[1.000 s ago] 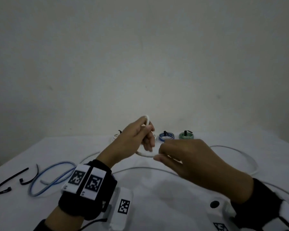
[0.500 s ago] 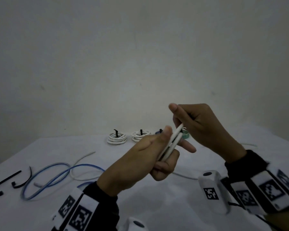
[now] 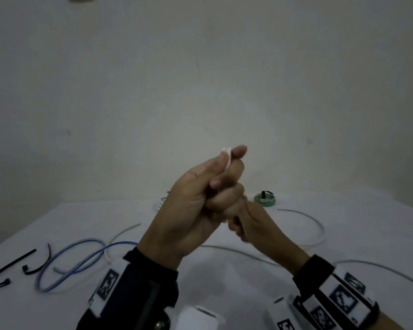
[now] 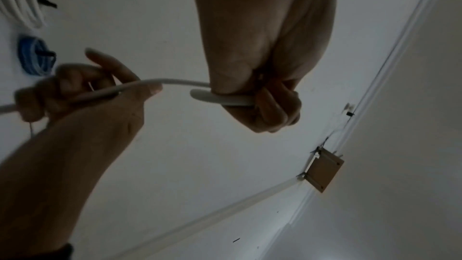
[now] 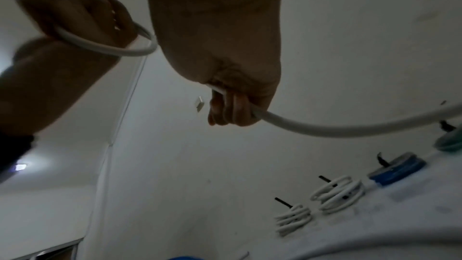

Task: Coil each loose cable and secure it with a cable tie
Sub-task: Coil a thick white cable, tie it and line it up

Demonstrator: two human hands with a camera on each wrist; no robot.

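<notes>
My left hand is raised over the table and grips loops of a white cable, whose top pokes out by the fingertips. Just below and behind it, my right hand grips the same cable. In the left wrist view, the left hand's fingers curl round the cable, and the right hand holds it a short span away. In the right wrist view, the cable trails from the right hand down toward the table. Its loose length lies curved on the white cloth.
Tied coils stand along the far edge: a green one, a blue one and two white ones. At the left lie a loose blue cable and two black cable ties.
Both hands have risen from near the table. The right hand swung up over the left with the cable and has come back down beneath it, adding a turn to the loops.
</notes>
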